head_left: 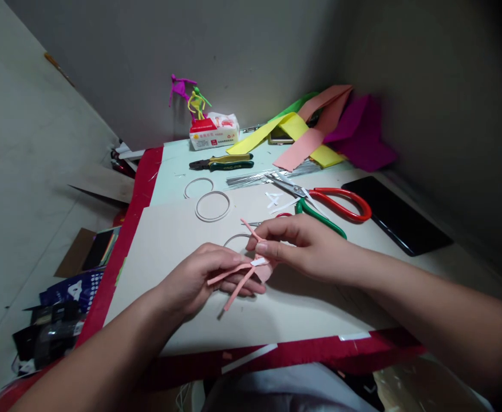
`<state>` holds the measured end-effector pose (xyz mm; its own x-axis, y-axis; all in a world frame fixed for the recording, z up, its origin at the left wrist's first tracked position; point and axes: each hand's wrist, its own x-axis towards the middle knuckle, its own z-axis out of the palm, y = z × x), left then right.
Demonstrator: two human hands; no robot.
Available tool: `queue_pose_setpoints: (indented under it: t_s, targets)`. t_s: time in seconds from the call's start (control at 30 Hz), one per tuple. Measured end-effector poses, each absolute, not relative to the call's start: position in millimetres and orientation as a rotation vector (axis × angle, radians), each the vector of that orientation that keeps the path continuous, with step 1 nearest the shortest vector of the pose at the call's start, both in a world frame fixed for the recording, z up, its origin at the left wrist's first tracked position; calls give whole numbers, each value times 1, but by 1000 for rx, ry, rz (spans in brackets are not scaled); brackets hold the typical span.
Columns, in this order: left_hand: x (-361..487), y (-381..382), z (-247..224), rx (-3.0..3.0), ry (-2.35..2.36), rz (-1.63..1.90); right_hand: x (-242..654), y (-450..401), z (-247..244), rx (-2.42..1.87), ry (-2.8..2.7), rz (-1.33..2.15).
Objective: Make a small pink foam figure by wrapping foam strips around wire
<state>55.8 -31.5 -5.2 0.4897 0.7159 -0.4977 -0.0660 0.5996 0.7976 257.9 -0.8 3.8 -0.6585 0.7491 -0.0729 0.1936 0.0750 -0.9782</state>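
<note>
Both hands hold a small pink paper figure (263,273) above the near part of the table. Thin wrapped limbs stick out of it, and a white strip (258,262) lies across its middle. My left hand (216,269) grips the figure from the left, thumb on top and fingers beneath two of the limbs. With thumb and fingertips, my right hand (293,243) pinches its upper part beside a limb that points up. Just beyond the fingers, small scissors and a ring of tape are partly hidden.
Behind the hands lie red-handled scissors (340,203), a green-handled tool (321,220), pliers (222,162), wires (251,178), tape rings (213,206) and a black phone (399,214). Coloured paper strips (302,143) and a tissue pack (214,133) with paper figures (197,105) stand at the wall.
</note>
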Motion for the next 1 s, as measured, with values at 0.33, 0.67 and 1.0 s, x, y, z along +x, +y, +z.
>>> queue_pose_setpoints:
  t_s: [0.33,0.67,1.0]
  targets:
    - [61,-37,-6,912,1026,355,255,-5,0,-972,-2024,1576]
    - [66,-40,4,1074,1176,403,258,-10,3,-623,-2156,556]
    - [62,-39,0,1047,1142,516,256,-11,-14,-577,-2384,305]
